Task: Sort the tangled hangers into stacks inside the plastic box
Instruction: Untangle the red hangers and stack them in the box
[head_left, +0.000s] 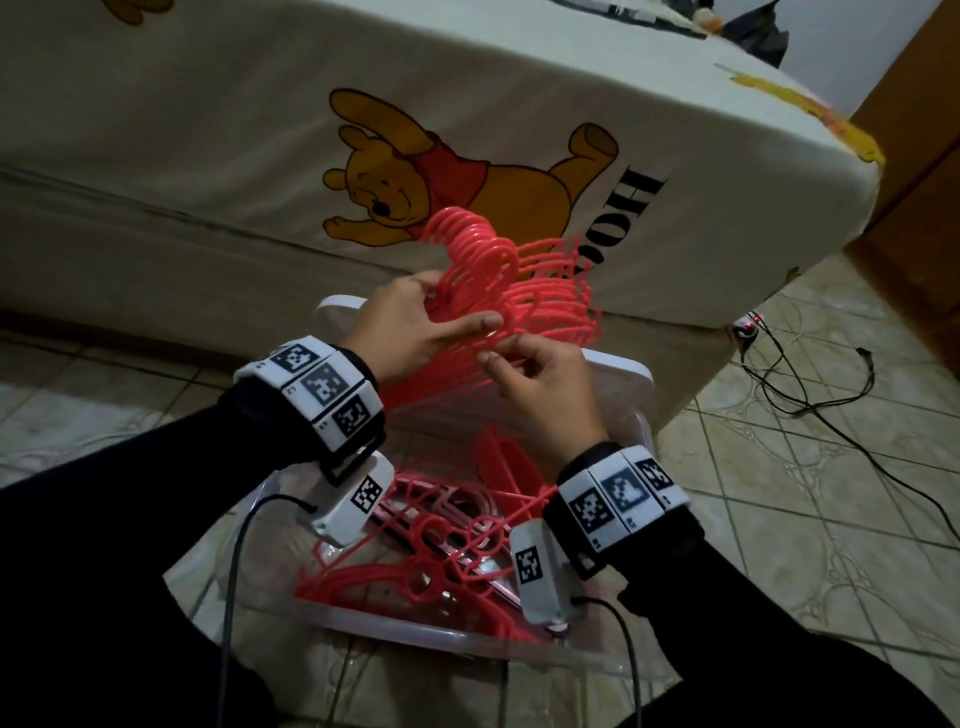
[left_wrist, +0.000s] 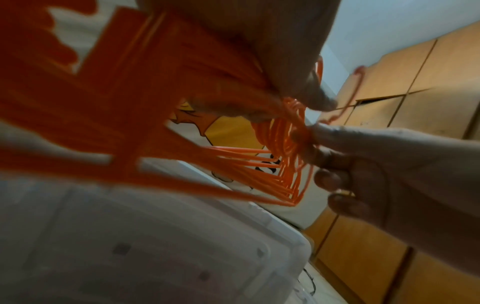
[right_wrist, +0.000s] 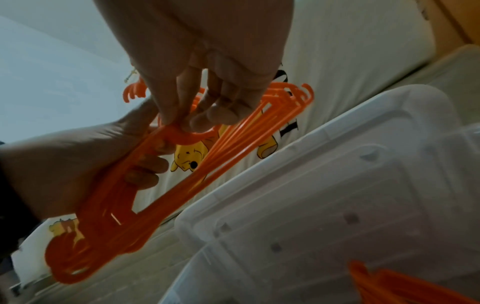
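you are kneeling over the plastic box (head_left: 641, 382), where loose hangers (head_left: 415, 566) are lying tangled below both your wrists. your left hand (head_left: 410, 332) is gripping the aligned bunch of hangers (head_left: 524, 296), fingers curled round its necks, the long bars running away from your fingertips toward the bed (head_left: 260, 156). your right hand (head_left: 540, 395), just beside and nearer the bars, is pinching one strand between thumb and forefinger. judging by this, squaring that strand into the bunch is coming next.
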